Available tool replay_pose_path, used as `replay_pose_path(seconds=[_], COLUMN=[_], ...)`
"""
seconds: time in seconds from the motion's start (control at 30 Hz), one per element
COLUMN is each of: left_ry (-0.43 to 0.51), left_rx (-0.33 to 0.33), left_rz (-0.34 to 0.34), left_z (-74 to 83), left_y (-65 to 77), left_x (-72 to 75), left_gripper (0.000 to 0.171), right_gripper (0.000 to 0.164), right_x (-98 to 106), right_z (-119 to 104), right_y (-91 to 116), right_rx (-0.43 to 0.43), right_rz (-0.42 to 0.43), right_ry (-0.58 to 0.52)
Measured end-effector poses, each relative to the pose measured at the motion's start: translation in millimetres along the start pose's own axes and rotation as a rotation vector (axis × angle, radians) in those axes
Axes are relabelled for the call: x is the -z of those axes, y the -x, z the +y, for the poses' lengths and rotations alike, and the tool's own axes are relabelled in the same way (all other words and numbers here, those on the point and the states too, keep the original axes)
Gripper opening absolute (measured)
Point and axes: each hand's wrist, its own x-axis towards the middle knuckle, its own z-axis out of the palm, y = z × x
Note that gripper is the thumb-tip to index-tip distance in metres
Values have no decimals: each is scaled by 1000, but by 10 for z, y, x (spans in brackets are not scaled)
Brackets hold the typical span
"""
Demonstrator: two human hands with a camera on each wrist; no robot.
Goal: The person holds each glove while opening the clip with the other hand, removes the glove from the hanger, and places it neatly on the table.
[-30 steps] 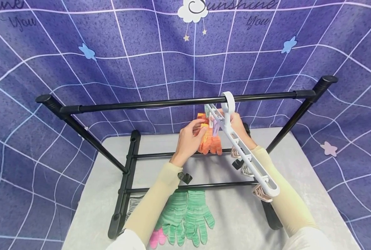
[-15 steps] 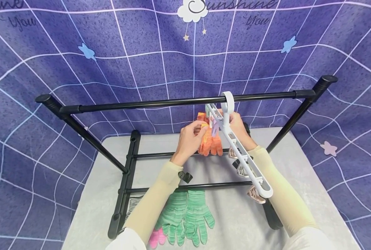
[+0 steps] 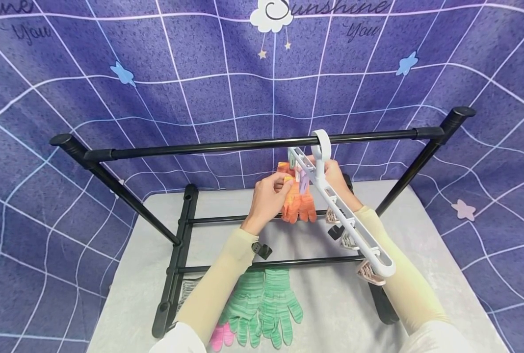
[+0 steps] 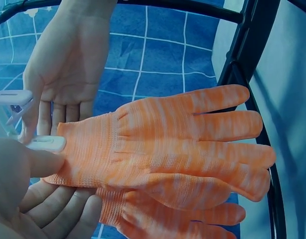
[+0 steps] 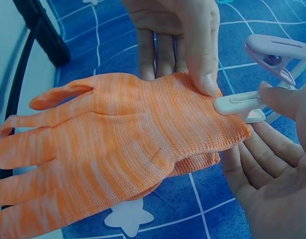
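In the head view, my left hand (image 3: 267,200) pinches the cuff of an orange knit glove (image 4: 188,142) between thumb and fingers. My right hand (image 5: 280,159) has its thumb on a white clip (image 5: 237,103), whose tip overlaps the cuff's edge. That clip belongs to a white clip hanger (image 3: 348,215), hooked over a black rod (image 3: 218,146). Beside it, a purple clip (image 3: 304,181) dangles from the same hanger. A second orange glove (image 4: 158,216) hangs partly hidden behind the first. Much of my right hand is hidden by the hanger in the head view.
Below the rod, the black rack's lower bars (image 3: 226,219) cross a grey surface (image 3: 332,304). Green gloves (image 3: 262,304), a pink glove (image 3: 221,336) and a grey striped piece (image 3: 189,291) lie in front. Several spare clips (image 3: 370,272) hang at the hanger's near end.
The hanger's near end has swung left, then back right. The orange glove has shifted slightly lower; both hands stay nearly in place.
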Motion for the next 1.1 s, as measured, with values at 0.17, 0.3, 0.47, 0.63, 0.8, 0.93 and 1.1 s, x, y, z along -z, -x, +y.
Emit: replay_pose_path(seconds=[0.17, 0.3, 0.47, 0.63, 0.8, 0.93, 1.1], left_ry=[-21, -17, -23, -24, -24, -28, -31], left_rx=[4, 8, 2, 7, 10, 15, 12], left_rz=[1, 0, 4, 3, 7, 11, 21], left_z=[11, 22, 21, 25, 40, 52, 54], left_y=[-5, -2, 8, 16, 19, 25, 34], left_x=[-7, -8, -13, -11, -9, -6, -9], left_gripper=[16, 16, 15, 15, 16, 17, 16], right_gripper=[38, 38, 35, 35, 32, 31, 22], right_x=[2, 1, 2, 7, 6, -3, -29], right_z=[-21, -51, -64, -66, -61, -60, -56], right_y=[-3, 11, 14, 11, 15, 18, 20], right_rx=[4, -10, -22, -18, 7, 36, 49], right_rz=[0, 23, 31, 37, 43, 32, 31], right_ry=[-6, 31, 49, 39, 35, -15, -76])
